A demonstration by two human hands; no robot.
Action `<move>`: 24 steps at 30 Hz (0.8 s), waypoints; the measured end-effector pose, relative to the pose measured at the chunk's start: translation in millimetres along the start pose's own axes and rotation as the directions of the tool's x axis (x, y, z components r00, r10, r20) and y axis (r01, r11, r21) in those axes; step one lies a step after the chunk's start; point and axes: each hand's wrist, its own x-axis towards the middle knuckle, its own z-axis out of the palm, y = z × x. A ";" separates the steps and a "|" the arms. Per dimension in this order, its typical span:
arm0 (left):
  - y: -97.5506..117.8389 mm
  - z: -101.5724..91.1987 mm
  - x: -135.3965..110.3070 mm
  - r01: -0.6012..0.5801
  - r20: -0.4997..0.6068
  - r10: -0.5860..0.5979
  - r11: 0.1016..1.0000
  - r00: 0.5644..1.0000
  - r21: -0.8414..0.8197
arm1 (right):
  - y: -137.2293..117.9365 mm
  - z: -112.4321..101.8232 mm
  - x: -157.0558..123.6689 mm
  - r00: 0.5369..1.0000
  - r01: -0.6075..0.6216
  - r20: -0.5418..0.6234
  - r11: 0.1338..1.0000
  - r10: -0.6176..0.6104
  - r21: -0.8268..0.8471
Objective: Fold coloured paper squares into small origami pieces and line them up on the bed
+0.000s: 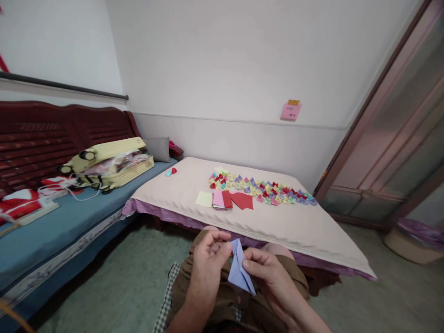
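Observation:
A folded sheet of lavender origami paper (238, 268) is held above my lap, with a long crease and overlapping flaps showing. My right hand (265, 268) pinches its right edge between thumb and fingers. On the other side, my left hand (211, 254) has its fingers curled and its thumb at the paper's upper left edge; the exact contact there is partly hidden. Beyond my knees, a stack of pink and red paper squares (222, 200) lies on the covered table. Beside it are a pale yellow sheet (204, 199) and a red sheet (243, 200).
Many small folded paper pieces (267, 190) spread across the table (294, 231). A few more pieces (171, 171) lie at its far left. Left stands a wooden bench with blue cushion (114, 203) and an open yellow suitcase (114, 159). A bin (414, 243) stands right.

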 end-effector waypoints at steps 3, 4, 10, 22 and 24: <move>-0.7 0.4 -0.6 -0.050 0.025 0.050 0.999 0.998 0.010 | 0.5 -1.1 0.3 0.999 -0.038 0.023 0.996 0.036 0.084; -1.2 0.8 -1.4 -0.083 0.025 0.082 0.996 0.996 0.035 | 1.1 -1.2 0.4 0.998 -0.048 0.033 0.993 0.045 0.108; -2.8 2.1 -7.3 -0.332 0.031 0.338 0.897 0.941 0.293 | 5.6 1.3 1.9 0.995 -0.078 0.075 0.981 0.066 0.175; -0.1 0.7 -8.8 -0.396 0.107 0.388 0.822 0.916 0.410 | 4.4 -3.4 3.3 0.995 -0.065 0.088 0.982 0.050 0.175; 0.1 1.4 -8.7 -0.352 0.076 0.351 0.852 0.933 0.389 | 5.4 -5.3 4.0 0.993 -0.076 0.100 0.982 0.059 0.171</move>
